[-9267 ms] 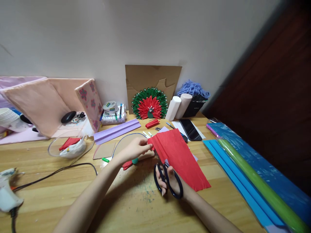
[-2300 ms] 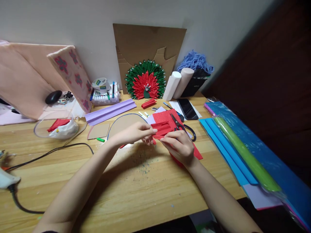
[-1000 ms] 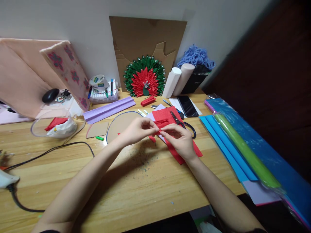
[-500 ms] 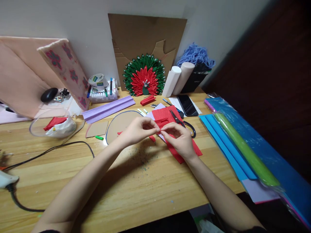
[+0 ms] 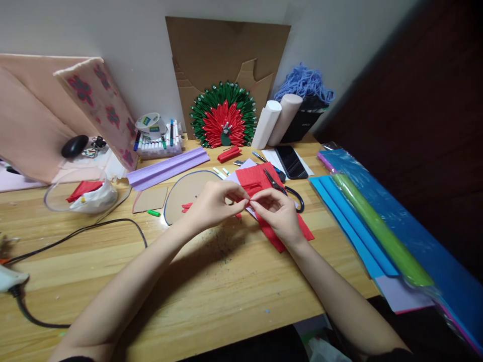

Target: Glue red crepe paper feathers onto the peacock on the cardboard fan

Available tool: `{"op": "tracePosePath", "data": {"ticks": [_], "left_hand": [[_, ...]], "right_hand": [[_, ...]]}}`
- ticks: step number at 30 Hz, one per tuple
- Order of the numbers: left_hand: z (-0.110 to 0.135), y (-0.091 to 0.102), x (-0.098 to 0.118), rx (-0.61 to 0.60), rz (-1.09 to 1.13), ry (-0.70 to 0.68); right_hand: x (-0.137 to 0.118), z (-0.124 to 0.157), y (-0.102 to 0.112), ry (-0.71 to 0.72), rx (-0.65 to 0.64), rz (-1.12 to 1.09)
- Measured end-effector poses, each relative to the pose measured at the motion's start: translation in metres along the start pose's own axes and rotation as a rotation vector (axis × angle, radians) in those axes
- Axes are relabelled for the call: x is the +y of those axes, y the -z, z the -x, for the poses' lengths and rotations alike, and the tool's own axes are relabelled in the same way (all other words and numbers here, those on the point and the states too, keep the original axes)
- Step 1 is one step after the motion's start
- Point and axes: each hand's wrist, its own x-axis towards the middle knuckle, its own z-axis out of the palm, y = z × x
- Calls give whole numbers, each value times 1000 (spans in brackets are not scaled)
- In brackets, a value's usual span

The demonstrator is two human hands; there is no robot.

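Observation:
My left hand (image 5: pixel 222 202) and my right hand (image 5: pixel 277 213) meet fingertip to fingertip, each pinching a small bit of red crepe paper (image 5: pixel 249 202) that the fingers mostly hide. Beneath and behind them lies a red crepe paper sheet (image 5: pixel 289 232), partly over a lilac sheet. Scissors (image 5: pixel 276 183) with dark handles rest on the red sheet, just beyond my right hand. Left of my left hand is a round cardboard disc (image 5: pixel 179 196) with a blue outline; a few small red paper pieces (image 5: pixel 186 206) lie on it, partly covered by that hand.
A red and green paper peacock (image 5: pixel 225 118) leans against cardboard (image 5: pixel 226 45) at the back. A phone (image 5: pixel 291 162), a marker box (image 5: pixel 160 146) and a lilac paper strip (image 5: pixel 169 167) lie around. Rolled papers (image 5: pixel 377 226) line the right; a black cable (image 5: pixel 94 222) crosses the left.
Both hands stay pinched together in nearly the same place, with a slight shift of the fingers. The whole view has moved a little.

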Motion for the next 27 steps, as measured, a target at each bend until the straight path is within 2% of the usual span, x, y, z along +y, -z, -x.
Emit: {"op": "tracePosePath", "data": {"ticks": [8,17,27], "left_hand": [[0,-3,-2,77,-58,-27],[0,-5,-2,80,44,7],[-1,-8,-2,81,108,58]], "right_hand": [[0,-1,2,18,-16,-25],[-6,-1,11,246,-38,190],[-8,-2,11,293,0,304]]}}
